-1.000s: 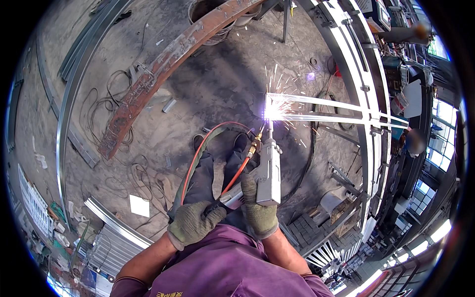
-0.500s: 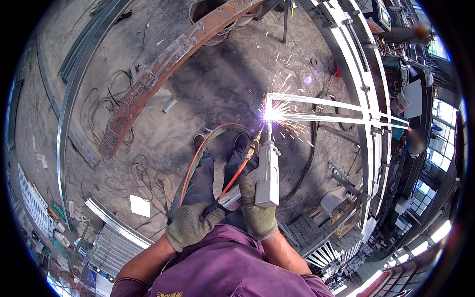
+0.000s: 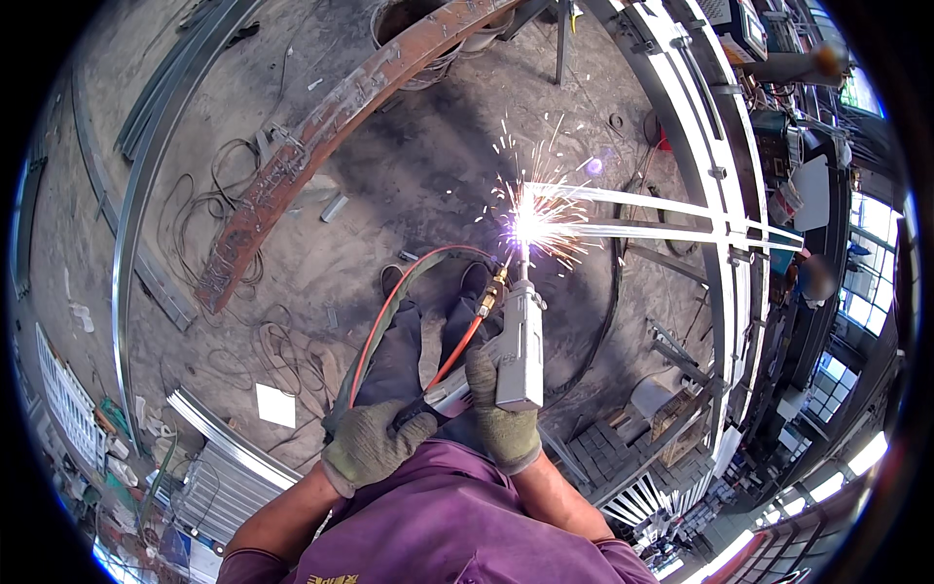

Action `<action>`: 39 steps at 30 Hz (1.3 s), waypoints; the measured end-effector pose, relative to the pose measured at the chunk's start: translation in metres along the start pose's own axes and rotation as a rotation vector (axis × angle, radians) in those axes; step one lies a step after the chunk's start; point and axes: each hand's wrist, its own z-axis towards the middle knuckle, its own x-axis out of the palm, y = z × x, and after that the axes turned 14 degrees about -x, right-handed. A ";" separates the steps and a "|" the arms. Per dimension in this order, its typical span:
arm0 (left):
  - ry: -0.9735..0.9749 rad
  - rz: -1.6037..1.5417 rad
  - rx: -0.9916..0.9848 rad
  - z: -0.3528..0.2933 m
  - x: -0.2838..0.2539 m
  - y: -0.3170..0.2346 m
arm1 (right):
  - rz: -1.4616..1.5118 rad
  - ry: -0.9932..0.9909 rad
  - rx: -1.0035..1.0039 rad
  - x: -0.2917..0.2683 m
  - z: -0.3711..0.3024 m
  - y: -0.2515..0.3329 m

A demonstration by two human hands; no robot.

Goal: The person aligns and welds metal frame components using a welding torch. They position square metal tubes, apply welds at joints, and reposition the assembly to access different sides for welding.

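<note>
Two gloved hands, one tool, head view only. Right hand (image 3: 508, 428) in a grey-green knit glove is wrapped closed around the rear of a boxy silver-grey metal welding gun (image 3: 520, 343); the gun points away from the body, nozzle tip up against the near end of a thin bright steel bar frame (image 3: 662, 232) that runs off to the right. White-violet arc with orange sparks (image 3: 530, 222) sits exactly at that contact point. Holding the gun at arm's reach likely keeps sparks clear of the purple shirt (image 3: 457, 526).

Left hand (image 3: 368, 448), same glove, is closed on the dark cable bundle (image 3: 428, 404) just behind the gun, probably to take its weight and steady the aim. An orange hose (image 3: 389, 311) loops from the gun's brass fitting over the dusty concrete floor (image 3: 428, 165).

Elsewhere: long rusty curved steel beam (image 3: 321, 146) lies upper left, well apart from the weld; a white paper square (image 3: 275, 405) lies on the floor near the left hand.
</note>
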 end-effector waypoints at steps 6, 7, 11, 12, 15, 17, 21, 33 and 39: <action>0.033 -0.101 -0.057 -0.004 0.002 0.007 | 0.217 -0.048 0.305 0.010 0.006 0.002; 0.029 -0.082 -0.072 -0.002 0.005 0.013 | 0.242 -0.080 0.282 0.015 0.003 -0.001; 0.031 0.127 -0.041 -0.014 -0.005 0.009 | 0.329 0.000 0.316 0.006 -0.024 0.003; 0.035 0.148 0.019 -0.012 -0.002 0.010 | 0.359 -0.029 0.296 0.000 -0.030 0.004; 0.040 0.275 0.164 -0.002 0.015 0.006 | 0.365 -0.100 0.296 -0.024 -0.043 0.007; 0.040 0.206 0.282 0.010 0.023 -0.019 | 0.433 -0.244 0.377 -0.040 -0.043 0.006; -0.123 0.258 0.477 0.052 0.041 -0.069 | 0.299 -0.406 0.201 -0.081 -0.034 -0.035; -0.466 1.187 0.416 0.274 0.120 -0.263 | 0.306 -0.554 0.011 -0.173 -0.004 -0.136; -0.473 1.294 0.487 0.294 0.130 -0.285 | 0.376 -0.750 0.065 -0.205 -0.018 -0.173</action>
